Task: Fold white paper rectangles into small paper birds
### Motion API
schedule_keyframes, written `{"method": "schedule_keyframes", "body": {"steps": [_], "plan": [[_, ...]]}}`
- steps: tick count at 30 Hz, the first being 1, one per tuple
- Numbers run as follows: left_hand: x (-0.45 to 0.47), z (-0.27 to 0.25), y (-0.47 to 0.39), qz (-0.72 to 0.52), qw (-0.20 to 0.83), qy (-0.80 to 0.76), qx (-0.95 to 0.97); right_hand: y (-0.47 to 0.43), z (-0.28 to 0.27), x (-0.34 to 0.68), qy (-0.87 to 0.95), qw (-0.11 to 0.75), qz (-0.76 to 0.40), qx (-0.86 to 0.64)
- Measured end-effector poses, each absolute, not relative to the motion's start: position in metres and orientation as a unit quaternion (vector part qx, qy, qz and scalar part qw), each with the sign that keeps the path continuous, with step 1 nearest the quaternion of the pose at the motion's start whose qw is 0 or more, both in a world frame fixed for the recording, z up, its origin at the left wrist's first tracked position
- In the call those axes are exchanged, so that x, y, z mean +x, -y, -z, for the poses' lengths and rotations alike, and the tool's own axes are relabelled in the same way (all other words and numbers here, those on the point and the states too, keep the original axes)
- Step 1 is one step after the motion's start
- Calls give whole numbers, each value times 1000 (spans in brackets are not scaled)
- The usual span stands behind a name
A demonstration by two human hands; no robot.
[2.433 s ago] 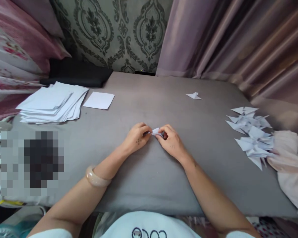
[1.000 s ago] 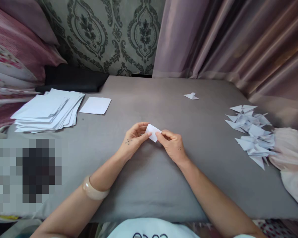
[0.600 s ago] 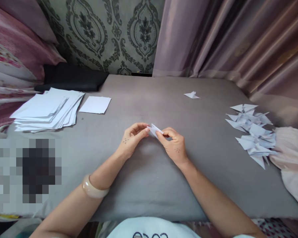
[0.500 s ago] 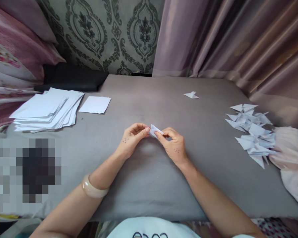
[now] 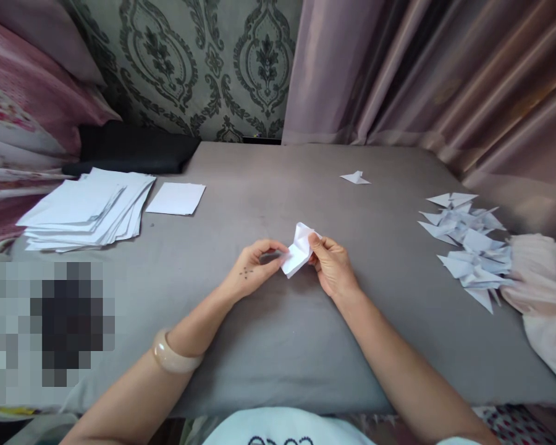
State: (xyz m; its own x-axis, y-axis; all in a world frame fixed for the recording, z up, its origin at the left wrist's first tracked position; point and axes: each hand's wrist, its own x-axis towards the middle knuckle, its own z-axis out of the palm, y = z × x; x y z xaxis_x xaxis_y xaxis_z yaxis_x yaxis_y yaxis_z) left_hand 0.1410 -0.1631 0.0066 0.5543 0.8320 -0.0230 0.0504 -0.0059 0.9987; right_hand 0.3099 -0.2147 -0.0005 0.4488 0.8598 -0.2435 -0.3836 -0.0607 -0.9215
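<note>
A small piece of folded white paper (image 5: 298, 254) is held between my two hands above the middle of the table, its creased flaps partly spread. My left hand (image 5: 258, 266) pinches its lower left edge between thumb and fingers. On the other side my right hand (image 5: 332, 262) grips the paper with the thumb on top; the fingers beneath are partly hidden. Several folded paper cranes (image 5: 479, 253) lie heaped at the right. A single folded paper piece (image 5: 356, 178) rests on its own toward the back.
A thick stack of white paper (image 5: 88, 207) lies at the left, with a smaller pile of square sheets (image 5: 176, 198) beside it. Behind them is a black folded item (image 5: 134, 148). Pale cloth (image 5: 537, 278) bunches at the right edge of the grey-covered table (image 5: 269, 346).
The folded paper has turned and its flaps have opened out, showing a larger surface. Both hands have shifted slightly right, still holding it.
</note>
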Motion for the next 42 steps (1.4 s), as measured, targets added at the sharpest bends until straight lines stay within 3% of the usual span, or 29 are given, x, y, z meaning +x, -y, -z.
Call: {"method": "schedule_keyframes", "body": {"steps": [4,13,18,23,34,38,42], "plan": [[145,-8,169,-320,555,-323,697,213,-2,307,182,654,-531,-507],[150,-15,176,-295,719,-263,572,216,-6,300,196,634,-571,-482],[148,-13,171,-328,719,-348,504,216,-6,303,229,605,-580,-495],[144,-9,164,-316,750,-398,424,215,-2,315,245,599,-529,-549],[147,-1,158,-395,705,-452,377,218,-5,310,298,569,-481,-596],[148,-1,157,-411,713,-435,366,219,-1,308,354,525,-472,-613],[147,1,155,-406,708,-448,365,218,7,311,425,505,-355,-663]]}}
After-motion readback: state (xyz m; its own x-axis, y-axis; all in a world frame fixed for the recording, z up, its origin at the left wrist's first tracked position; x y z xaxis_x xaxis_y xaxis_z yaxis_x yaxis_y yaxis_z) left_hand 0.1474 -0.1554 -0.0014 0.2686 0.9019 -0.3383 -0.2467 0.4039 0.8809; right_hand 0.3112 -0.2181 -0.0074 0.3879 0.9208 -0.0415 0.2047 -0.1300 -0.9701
